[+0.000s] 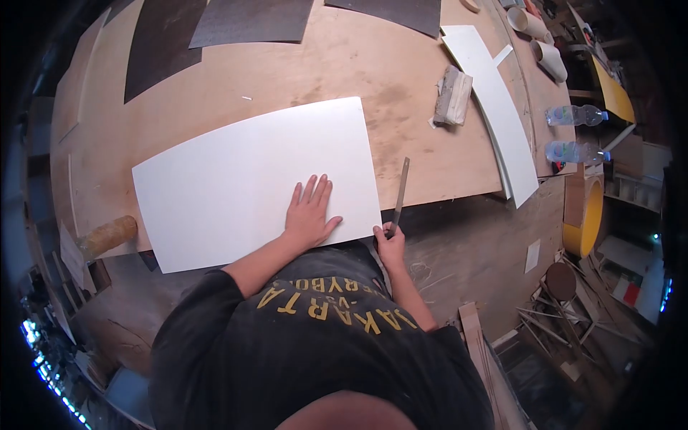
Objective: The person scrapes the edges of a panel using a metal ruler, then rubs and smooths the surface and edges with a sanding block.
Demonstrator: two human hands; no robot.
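A large white sheet with a curved far edge lies on the wooden worktable, its near edge against my body. My left hand rests flat on it near the right end, fingers stretched out. At the sheet's near right corner, my right hand is closed around the lower end of a flat file, a narrow grey metal bar. The file points away from me, beside the sheet's right edge. My fingers cover its lower end, and I cannot tell whether it touches the sheet.
Dark sheets lie along the worktable's far side. To the right are a wrapped block, curved white strips, cardboard tubes and two plastic bottles. A yellowish roll lies at the left. Wood scraps clutter the lower right.
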